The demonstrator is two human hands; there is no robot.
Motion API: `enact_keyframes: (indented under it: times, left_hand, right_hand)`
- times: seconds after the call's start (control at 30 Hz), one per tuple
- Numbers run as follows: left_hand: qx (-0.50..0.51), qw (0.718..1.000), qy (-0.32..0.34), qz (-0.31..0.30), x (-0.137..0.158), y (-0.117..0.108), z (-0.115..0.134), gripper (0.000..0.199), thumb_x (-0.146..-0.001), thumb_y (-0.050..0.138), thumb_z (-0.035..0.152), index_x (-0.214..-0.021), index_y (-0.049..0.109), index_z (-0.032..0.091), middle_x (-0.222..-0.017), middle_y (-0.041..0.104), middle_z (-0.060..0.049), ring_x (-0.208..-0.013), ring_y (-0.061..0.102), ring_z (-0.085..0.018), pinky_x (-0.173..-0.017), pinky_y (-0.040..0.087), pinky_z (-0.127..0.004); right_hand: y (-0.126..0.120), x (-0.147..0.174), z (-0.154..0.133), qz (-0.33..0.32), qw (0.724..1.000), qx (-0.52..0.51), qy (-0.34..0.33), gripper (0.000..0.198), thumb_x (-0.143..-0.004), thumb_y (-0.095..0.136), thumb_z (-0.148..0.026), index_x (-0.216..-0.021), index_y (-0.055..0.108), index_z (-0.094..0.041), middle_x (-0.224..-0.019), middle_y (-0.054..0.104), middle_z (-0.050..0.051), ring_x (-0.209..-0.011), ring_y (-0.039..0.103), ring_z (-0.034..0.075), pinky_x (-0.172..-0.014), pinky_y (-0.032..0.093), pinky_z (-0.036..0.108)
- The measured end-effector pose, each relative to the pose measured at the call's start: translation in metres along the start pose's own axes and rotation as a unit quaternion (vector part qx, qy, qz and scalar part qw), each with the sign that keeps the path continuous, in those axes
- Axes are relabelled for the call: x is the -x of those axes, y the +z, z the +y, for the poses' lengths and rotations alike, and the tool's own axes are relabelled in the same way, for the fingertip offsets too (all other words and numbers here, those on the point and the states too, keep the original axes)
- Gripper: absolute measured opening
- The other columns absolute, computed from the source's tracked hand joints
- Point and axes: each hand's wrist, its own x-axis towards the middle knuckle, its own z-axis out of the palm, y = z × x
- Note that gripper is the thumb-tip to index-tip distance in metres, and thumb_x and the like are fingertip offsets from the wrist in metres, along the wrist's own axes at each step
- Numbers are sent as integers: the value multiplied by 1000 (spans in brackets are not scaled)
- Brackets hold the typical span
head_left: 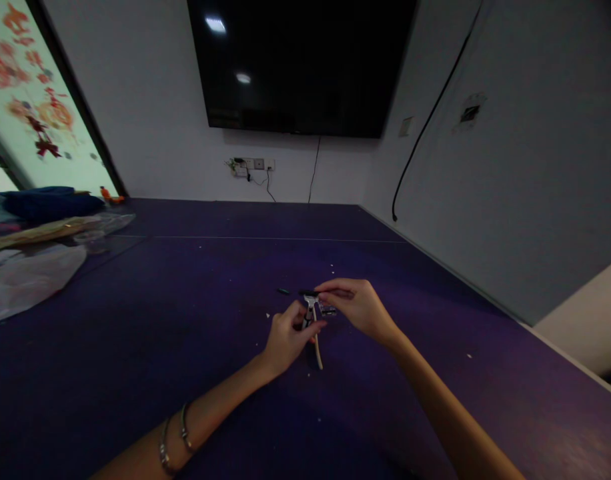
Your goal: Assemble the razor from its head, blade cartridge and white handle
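Observation:
Near the middle of the purple surface, my left hand (288, 337) is closed around the dark and silver handle of a razor (309, 312). Its silver, fork-shaped neck points away from me. My right hand (353, 305) pinches the end of a narrow black piece (308, 293), which looks like the razor's head, at the top of that neck. Whether the two are joined I cannot tell. Below my left fingers runs a thin cream-coloured stick (318, 353). A small clear and dark piece (328, 311) lies under my right fingers. Beyond my left hand rests a small dark green strip (283, 291).
Small white scraps (469, 356) dot the purple surface (195, 300). At the left lie plastic bags (30, 277) and a dark blue cloth (48, 202). A large television (305, 60) hangs on the far wall above sockets (253, 165). A black cable (430, 120) hangs at the right.

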Motion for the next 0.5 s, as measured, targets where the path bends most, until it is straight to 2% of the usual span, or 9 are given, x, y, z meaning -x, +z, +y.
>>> enact_keyframes:
  times: [0.33, 0.5]
  left_hand:
    - [5, 1000, -2, -1, -1, 1, -4, 25, -74, 66, 36, -73, 48, 18, -58, 62, 2, -46, 60, -11, -45, 45, -20]
    - [13, 1000, -2, -2, -1, 1, 1, 25, -74, 66, 35, -72, 48, 18, -57, 63, 2, -44, 59, -11, -43, 44, -20]
  right_hand:
    - [1, 1, 1, -7, 1000, -16, -12, 12, -73, 62, -22, -83, 68, -19, -81, 70, 3, -77, 66, 16, -73, 52, 28]
    - [0, 1, 0, -15, 999, 17, -28, 12, -75, 60, -24, -84, 66, -19, -80, 68, 3, -77, 65, 16, -72, 53, 29]
